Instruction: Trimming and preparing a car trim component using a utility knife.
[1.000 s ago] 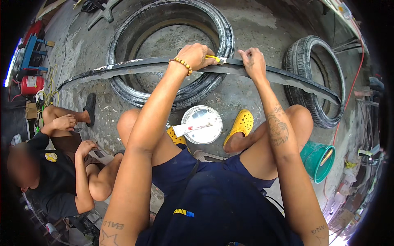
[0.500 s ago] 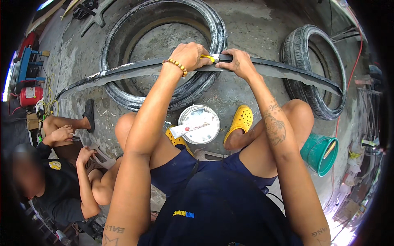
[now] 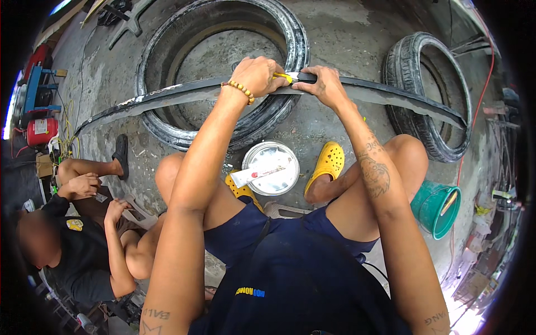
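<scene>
Spanning two tyres, a long black strip lies across the far part of the concrete floor, its left end low toward the left rim and its right end on the small tyre at right. The middle of the strip crosses the near wall of the large tyre.

Left hand: clenched around a yellow-handled tool, resting on top of the strip at its middle. A beaded bracelet sits on the wrist. Whether the tool's tip touches the strip cannot be told.

Right hand: pressed onto the strip just right of the tool, fingers curled over its far edge, gripping it. The two hands are almost touching.

Nearer, between the person's knees, a round white tin stands on the floor with a tube laid across its lid. Yellow clogs flank it: the right clog just beside it, the left clog partly under the left forearm. A green bucket stands near the right knee.

Second person, seated at near left in a dark shirt, both hands close together by the knee; what they hold cannot be told. A black sandal is on that person's foot. A red machine and a blue frame stand at far left.
</scene>
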